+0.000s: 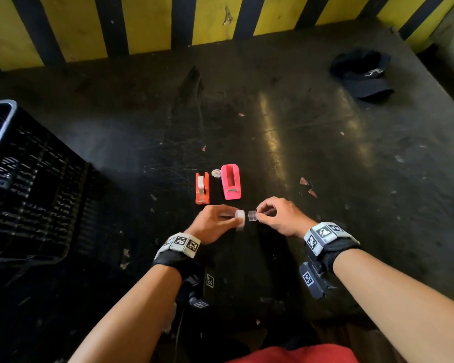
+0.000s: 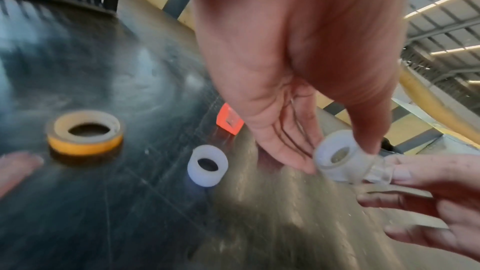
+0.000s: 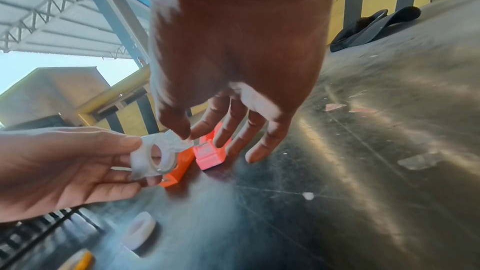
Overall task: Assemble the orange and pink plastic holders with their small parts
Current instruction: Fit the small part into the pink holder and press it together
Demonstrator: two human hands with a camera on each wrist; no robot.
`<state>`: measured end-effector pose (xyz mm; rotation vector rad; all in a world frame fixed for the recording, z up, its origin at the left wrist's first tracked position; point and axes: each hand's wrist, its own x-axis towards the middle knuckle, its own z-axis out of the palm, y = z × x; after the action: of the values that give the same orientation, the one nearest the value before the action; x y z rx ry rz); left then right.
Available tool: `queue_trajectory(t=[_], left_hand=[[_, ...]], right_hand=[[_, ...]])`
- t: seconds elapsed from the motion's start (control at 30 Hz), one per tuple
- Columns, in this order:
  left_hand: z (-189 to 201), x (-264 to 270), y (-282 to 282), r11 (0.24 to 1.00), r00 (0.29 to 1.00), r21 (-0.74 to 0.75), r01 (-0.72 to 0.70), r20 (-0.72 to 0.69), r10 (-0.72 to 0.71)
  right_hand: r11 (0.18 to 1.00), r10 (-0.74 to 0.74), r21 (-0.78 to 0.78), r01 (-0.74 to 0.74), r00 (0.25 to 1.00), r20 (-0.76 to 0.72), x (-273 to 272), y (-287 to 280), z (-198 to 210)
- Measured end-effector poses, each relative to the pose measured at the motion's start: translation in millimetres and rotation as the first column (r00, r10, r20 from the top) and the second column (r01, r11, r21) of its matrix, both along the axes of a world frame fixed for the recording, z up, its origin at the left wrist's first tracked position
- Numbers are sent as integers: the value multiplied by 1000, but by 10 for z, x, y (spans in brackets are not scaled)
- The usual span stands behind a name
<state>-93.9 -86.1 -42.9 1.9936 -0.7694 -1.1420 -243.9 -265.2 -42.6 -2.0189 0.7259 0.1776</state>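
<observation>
The left hand [image 1: 212, 223] pinches a white roll [image 1: 240, 219]; the right hand [image 1: 278, 216] pinches a clear hub [image 1: 252, 215] at the roll's 3 o'clock. Whether they touch varies by view. At 12 o'clock on the table [image 1: 325, 153] stand the orange holder [image 1: 202, 188] and pink holder [image 1: 231, 182], with a blurred disc [image 1: 216, 173] between. A spare roll [image 2: 207, 168] and yellow tape [image 2: 85, 135] show only in the wrist views.

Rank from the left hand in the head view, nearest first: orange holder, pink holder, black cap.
From the left hand:
1. orange holder, just beyond it.
2. pink holder, beyond, slightly right.
3. black cap, far right corner.
</observation>
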Motion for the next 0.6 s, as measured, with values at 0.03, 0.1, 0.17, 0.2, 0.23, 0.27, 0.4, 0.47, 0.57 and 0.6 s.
queue_trajectory(t=[0.03, 0.1, 0.17, 0.2, 0.23, 0.27, 0.4, 0.47, 0.57, 0.6], left_hand=[[36, 18, 10, 1000, 999, -30, -2, -42, 1], [87, 37, 38, 996, 991, -80, -31, -133, 20], [125, 50, 74, 991, 983, -116, -67, -177, 46], [141, 65, 97, 988, 982, -126, -84, -180, 60], [147, 84, 117, 986, 981, -132, -98, -182, 73], [156, 106, 133, 987, 982, -128, -97, -175, 74], [191, 153, 180, 994, 988, -102, -43, -154, 27], [206, 155, 183, 995, 990, -102, -20, -142, 5], [192, 169, 194, 996, 997, -87, 24, -76, -31], [187, 176, 198, 996, 997, -80, 30, -63, -35]], right_hand=[[1000, 12, 13, -12, 1000, 10, 35, 25, 26], [999, 31, 35, -31, 999, 23, 112, 76, 77], [999, 26, 46, -28, 999, 41, 179, 119, 112], [999, 18, 50, -20, 999, 51, 206, 131, 122], [999, 17, 51, -20, 998, 54, 231, 142, 129], [998, 29, 52, -31, 999, 46, 258, 148, 133], [992, 103, 78, -101, 994, -26, 356, 191, 148], [991, 115, 78, -111, 993, -40, 393, 209, 150], [989, 133, 80, -127, 989, -65, 428, 227, 145], [988, 134, 80, -129, 989, -69, 435, 229, 144]])
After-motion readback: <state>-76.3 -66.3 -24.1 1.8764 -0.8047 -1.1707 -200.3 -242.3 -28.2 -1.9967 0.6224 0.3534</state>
